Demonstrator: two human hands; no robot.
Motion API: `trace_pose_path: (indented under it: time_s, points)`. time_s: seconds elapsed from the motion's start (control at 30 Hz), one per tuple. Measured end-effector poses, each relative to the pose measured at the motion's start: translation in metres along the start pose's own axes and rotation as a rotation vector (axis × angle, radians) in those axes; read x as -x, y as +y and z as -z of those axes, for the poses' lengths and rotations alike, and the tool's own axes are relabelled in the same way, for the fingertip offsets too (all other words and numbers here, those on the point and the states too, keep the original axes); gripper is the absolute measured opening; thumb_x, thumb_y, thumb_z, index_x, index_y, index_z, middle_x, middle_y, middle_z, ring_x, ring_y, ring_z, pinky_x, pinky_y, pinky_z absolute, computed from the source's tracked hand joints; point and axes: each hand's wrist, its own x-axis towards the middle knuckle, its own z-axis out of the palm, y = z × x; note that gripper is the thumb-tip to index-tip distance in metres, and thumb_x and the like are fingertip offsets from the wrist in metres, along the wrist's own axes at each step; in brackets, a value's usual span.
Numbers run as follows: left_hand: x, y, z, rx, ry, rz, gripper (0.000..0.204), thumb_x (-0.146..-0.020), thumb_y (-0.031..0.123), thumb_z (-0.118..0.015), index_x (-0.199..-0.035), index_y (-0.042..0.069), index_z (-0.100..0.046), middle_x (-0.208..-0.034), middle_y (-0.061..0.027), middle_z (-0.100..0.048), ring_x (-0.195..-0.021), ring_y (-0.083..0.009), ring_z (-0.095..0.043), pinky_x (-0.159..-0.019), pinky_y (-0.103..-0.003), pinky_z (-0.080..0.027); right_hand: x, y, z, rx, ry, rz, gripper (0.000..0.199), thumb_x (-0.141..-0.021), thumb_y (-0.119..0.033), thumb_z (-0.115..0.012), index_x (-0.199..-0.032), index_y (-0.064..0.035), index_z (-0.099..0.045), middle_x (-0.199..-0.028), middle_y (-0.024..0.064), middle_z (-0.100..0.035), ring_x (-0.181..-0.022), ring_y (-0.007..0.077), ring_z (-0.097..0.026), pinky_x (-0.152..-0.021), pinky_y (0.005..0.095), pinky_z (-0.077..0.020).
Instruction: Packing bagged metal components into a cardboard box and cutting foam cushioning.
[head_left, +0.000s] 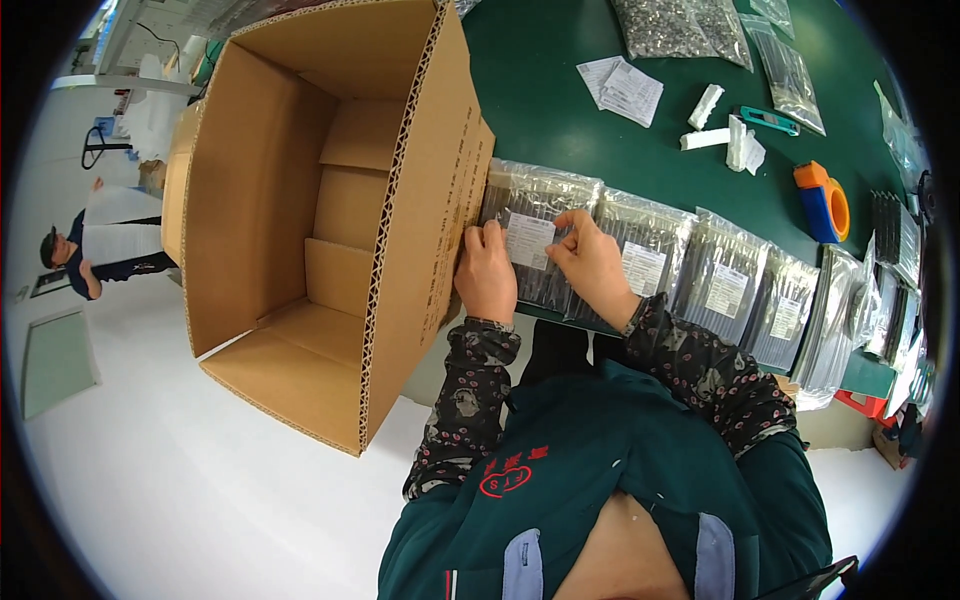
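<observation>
A clear plastic bag of dark, slender parts [548, 285] lies flat on the table's near edge, right beside the open carton. It bears a white label [528, 241]. My left hand [487, 275] has its fingers curled on the bag's left edge, close to the carton wall. Over the right part of the same bag, my right hand [592, 262] is closed, thumb and fingertips drawn together beside the label. What the right fingertips hold, if anything, is too small to make out.
The tall cardboard carton [425, 230] stands open at left. Several similar labelled bags [720, 280] run rightward along the green table [540, 60]. Farther back lie paper slips [630, 92], a teal cutter [768, 121], an orange-and-blue tape roll [822, 203] and a bag of small parts [685, 28]. Another person [75, 255] stands far left.
</observation>
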Motion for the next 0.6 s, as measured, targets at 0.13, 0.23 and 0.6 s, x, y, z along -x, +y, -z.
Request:
trace_pose_path:
  time_s: [0.13, 0.23, 0.6]
  points:
    - [0.000, 0.000, -0.004, -0.012, 0.008, 0.009, 0.011, -0.086, 0.017, -0.050, -0.091, 0.007, -0.050, -0.084, -0.0118, -0.050, -0.071, -0.0328, -0.056, -0.057, -0.040, -0.047, -0.001, -0.002, -0.002, 0.037, -0.002, -0.009, 0.029, -0.072, -0.007, -0.063, -0.096, -0.0013, -0.048, -0.063, 0.0114, -0.058, -0.059, 0.0261, -0.059, -0.055, 0.0332, -0.0449]
    - [0.002, -0.002, -0.012, -0.038, -0.029, 0.019, 0.012, -0.086, 0.018, -0.051, -0.092, 0.008, -0.049, -0.085, -0.0115, -0.049, -0.069, -0.0325, -0.056, -0.055, -0.040, -0.047, -0.001, 0.002, -0.004, 0.095, 0.015, 0.027, 0.029, -0.073, -0.007, -0.062, -0.096, -0.0019, -0.047, -0.064, 0.0126, -0.057, -0.062, 0.0296, -0.059, -0.055, 0.0363, -0.0447]
    - [0.005, -0.003, -0.020, -0.059, -0.020, 0.032, 0.014, -0.085, 0.018, -0.052, -0.094, 0.008, -0.048, -0.089, -0.0104, -0.048, -0.069, -0.0306, -0.057, -0.056, -0.039, -0.048, 0.000, 0.008, -0.010, 0.264, 0.067, 0.164, 0.028, -0.075, -0.008, -0.060, -0.097, -0.0032, -0.044, -0.071, 0.0159, -0.056, -0.066, 0.0343, -0.057, -0.058, 0.0416, -0.0445]
